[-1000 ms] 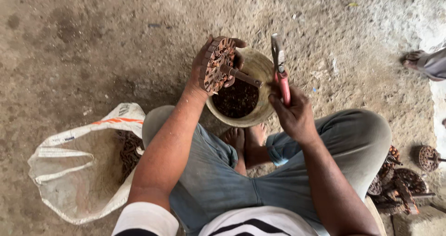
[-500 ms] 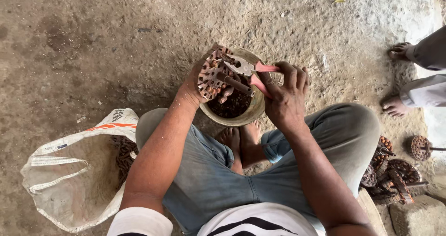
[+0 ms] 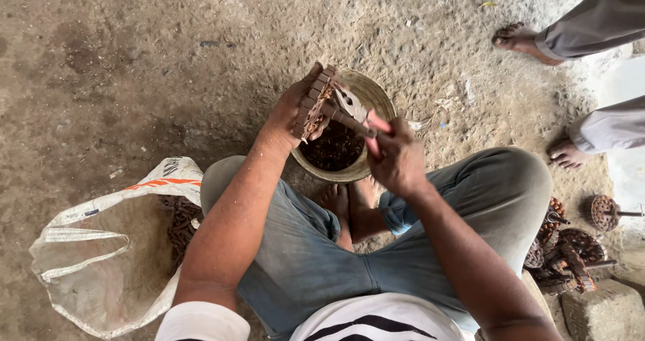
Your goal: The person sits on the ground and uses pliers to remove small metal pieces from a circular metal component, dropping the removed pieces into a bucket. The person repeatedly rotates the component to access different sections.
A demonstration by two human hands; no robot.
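Head view, looking straight down on a person sitting cross-legged on a dusty concrete floor. The left hand [image 3: 290,116] is raised over the near rim of a round metal bowl [image 3: 376,96], its fingers curled shut around a rusty brown, disc-shaped piece with ribbed segments [image 3: 313,106]; the disc stands on edge against the palm, its face turned toward the other hand. The right hand [image 3: 396,156] is closed in a fist around the red handles of a pair of pliers [image 3: 349,116], whose metal nose points left and meets the disc's face, just above the bowl. How far the plier tips are parted cannot be told, as they are blurred. The bowl sits on the floor just beyond the person's bare feet [image 3: 349,203] and holds dark brown loose bits. To the left of the left knee lies an open white woven sack [image 3: 101,260] with rusty pieces showing inside its mouth. By the right knee, a pile of similar rusty discs on shafts [image 3: 564,250] rests on the floor beside a stone block [image 3: 605,311]. At the upper right, another person's bare feet [image 3: 517,38] and grey trouser legs stand well apart from the bowl.
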